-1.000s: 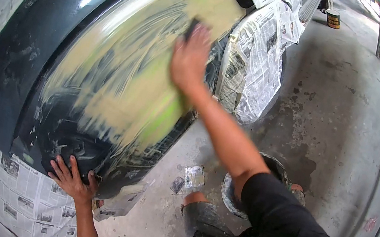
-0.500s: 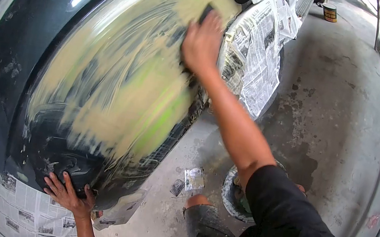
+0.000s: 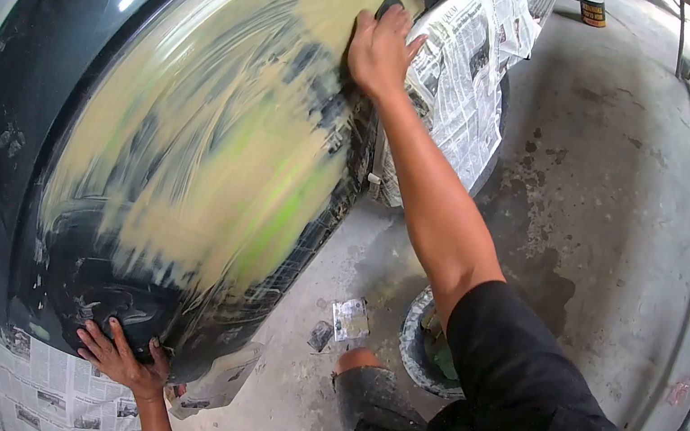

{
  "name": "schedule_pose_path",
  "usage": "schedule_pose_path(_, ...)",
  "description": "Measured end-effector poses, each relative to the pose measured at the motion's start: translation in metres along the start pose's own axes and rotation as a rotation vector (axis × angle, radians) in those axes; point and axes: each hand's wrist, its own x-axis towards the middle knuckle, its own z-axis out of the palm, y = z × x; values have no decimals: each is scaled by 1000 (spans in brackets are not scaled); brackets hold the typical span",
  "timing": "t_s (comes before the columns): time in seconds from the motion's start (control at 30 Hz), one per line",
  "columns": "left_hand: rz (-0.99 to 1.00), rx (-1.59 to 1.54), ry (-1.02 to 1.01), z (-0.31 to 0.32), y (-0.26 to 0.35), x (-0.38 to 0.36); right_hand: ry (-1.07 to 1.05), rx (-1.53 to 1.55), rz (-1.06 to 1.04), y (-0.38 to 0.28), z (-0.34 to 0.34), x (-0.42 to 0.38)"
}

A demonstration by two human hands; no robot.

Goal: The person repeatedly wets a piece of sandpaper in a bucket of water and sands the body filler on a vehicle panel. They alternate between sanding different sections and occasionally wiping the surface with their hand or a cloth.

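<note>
A dark car body panel point(image 3: 187, 180) fills the left of the view, smeared with wet beige streaks and showing a pale green patch. My right hand point(image 3: 382, 50) lies on the panel near its upper right edge. Under its fingers is a dark sanding block point(image 3: 389, 4); only its tip shows beyond the fingertips. My left hand point(image 3: 123, 354) rests with fingers spread on the dark lower end of the panel, holding nothing.
Newspaper masking point(image 3: 462, 62) covers the part right of the panel, and more newspaper sheets point(image 3: 52, 386) hang at lower left. A round basin point(image 3: 413, 355) stands on the floor by my knee. A printed packet point(image 3: 351, 319) lies nearby. A can point(image 3: 592, 10) stands far back.
My right hand has moved up along the panel's right edge with the sanding block, and its thumb-side fingers look more spread. The left hand stays in place. The view has shifted slightly.
</note>
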Motion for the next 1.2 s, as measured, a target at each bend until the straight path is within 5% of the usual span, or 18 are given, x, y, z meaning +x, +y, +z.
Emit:
schedule_pose_path(0.2, -15, 16, -15, -2, 2, 1, -116, 13, -175, -18, -2, -108)
schedule_pose_path(0.4, -9, 7, -5, -2, 2, 2, -36, 80, -29, 4, -9, -2)
schedule_pose_path(0.47, -14, 12, -5, -1, 1, 0, 21, 94, -84, 9, -2, -14)
schedule_pose_path(0.6, -8, 19, -3, -2, 2, 2, -189, -60, -213, -10, -11, -92)
schedule_pose_path(0.77, -9, 17, -6, -2, 2, 2, -115, 6, -24, 3, -15, 2)
schedule_pose_path(0.97, -13, 29, -5, -2, 1, -1, -160, -103, -202, -3, -7, -84)
schedule_pose_path(1.1, -11, 17, -2, -1, 2, 2, -44, -80, -147, 15, 0, -4)
schedule_pose_path(1.2, -22, 19, -18, -3, 3, 2, -160, 20, -1, 28, -23, 60)
